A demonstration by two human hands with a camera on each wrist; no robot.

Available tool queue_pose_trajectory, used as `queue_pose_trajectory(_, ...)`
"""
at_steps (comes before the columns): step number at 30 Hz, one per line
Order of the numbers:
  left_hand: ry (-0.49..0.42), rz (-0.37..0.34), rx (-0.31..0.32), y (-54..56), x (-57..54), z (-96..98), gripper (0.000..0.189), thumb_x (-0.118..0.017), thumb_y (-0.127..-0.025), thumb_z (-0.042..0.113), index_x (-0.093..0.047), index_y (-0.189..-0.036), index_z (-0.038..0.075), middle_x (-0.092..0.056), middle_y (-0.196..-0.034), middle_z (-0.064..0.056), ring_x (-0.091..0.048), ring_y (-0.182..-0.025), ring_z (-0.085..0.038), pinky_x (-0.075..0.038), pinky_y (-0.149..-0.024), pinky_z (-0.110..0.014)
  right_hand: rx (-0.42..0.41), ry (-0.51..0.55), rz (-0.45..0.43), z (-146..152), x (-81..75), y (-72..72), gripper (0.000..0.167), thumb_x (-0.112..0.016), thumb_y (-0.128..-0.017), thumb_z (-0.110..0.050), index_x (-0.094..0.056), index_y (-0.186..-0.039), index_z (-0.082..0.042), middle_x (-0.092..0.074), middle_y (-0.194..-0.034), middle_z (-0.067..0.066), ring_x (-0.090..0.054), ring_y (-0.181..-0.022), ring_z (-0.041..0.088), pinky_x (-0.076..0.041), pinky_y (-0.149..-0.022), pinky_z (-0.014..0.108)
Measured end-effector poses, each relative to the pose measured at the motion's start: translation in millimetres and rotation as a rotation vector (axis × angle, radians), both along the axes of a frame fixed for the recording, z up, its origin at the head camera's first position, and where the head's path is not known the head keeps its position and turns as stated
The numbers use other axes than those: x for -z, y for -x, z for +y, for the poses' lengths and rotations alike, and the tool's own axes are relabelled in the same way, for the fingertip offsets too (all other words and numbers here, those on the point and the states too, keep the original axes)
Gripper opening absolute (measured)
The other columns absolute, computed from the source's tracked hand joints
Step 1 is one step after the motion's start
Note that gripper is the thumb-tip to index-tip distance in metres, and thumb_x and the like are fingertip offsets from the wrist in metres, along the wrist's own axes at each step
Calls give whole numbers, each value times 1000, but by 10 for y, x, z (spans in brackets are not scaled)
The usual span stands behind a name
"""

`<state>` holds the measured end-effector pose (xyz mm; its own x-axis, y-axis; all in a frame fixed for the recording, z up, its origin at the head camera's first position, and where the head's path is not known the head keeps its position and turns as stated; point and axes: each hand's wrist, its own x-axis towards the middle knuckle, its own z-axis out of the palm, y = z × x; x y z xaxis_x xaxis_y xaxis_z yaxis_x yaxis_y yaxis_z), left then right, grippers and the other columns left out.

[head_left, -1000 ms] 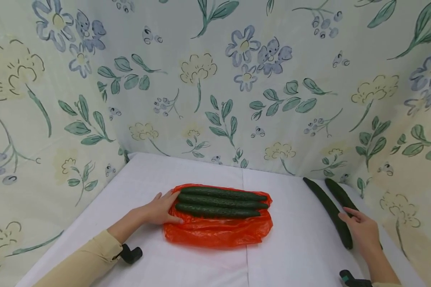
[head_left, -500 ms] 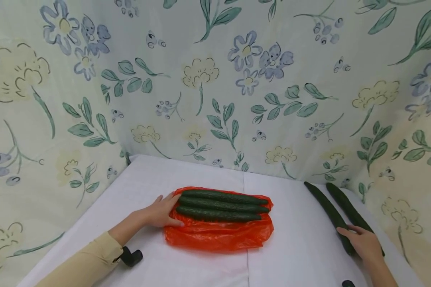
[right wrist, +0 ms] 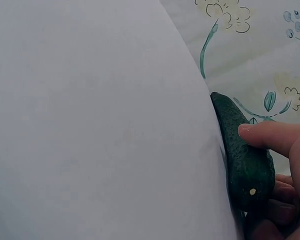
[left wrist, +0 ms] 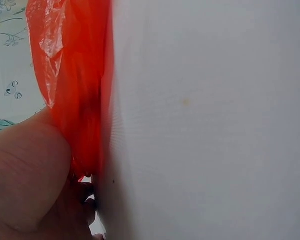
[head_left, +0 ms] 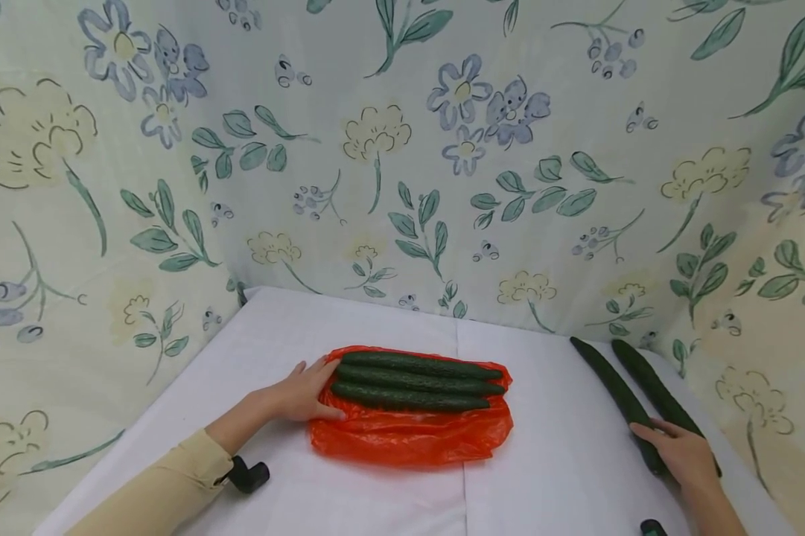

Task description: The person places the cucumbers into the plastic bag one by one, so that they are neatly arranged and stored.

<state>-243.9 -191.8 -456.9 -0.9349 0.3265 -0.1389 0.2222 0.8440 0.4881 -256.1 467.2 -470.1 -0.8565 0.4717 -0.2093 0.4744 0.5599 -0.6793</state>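
Three dark green cucumbers [head_left: 412,380] lie side by side on a red plastic bag [head_left: 409,443] at the middle of the table. My left hand [head_left: 304,391] holds the bag's left end, thumb toward the front and fingers behind. In the left wrist view the thumb base [left wrist: 30,170] presses against the red plastic [left wrist: 65,60]. At the right, my right hand [head_left: 686,450] grips the near end of a long cucumber [head_left: 606,376]. The right wrist view shows the thumb on top of this cucumber [right wrist: 242,160] and the fingers curled beneath it. Another cucumber [head_left: 653,383] lies just right of it, partly hidden by the hand.
A white cloth [head_left: 543,439] covers the table. Floral fabric [head_left: 402,164] hangs behind it and along both sides, close to the right-hand cucumbers. A black device [head_left: 248,474] sits at the left wrist, and part of another [head_left: 652,528] shows near the right wrist.
My right hand has shifted left from between the two right-hand cucumbers and now grips the left one near its lower end. The left hand stays at the bag.
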Motion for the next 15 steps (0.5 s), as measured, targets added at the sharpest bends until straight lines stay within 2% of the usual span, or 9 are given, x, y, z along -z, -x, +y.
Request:
queue_pose_trajectory(6,0,-4,-10,-8,21,-24,112,-79,-75,63,-25,-160,13,-26,-165,-14,-18,-153,-39,-10,-120,-68,-4,-21,0,-28,38,35,107,-73,-79,-66,-38,-148,9,-28,-153,39,-26,-139,58,-33,-111,64)
queue_pose_trajectory(15,-4,-11,-6,-15,-24,-5,110,-78,-77,62,-25,-160,12,-26,-165,-14,-18,-154,-38,-9,-121,-67,79,-24,45,-65,41,46,85,-74,-87,-42,-42,-145,11,-34,-150,39,-28,-138,58,-31,-111,66)
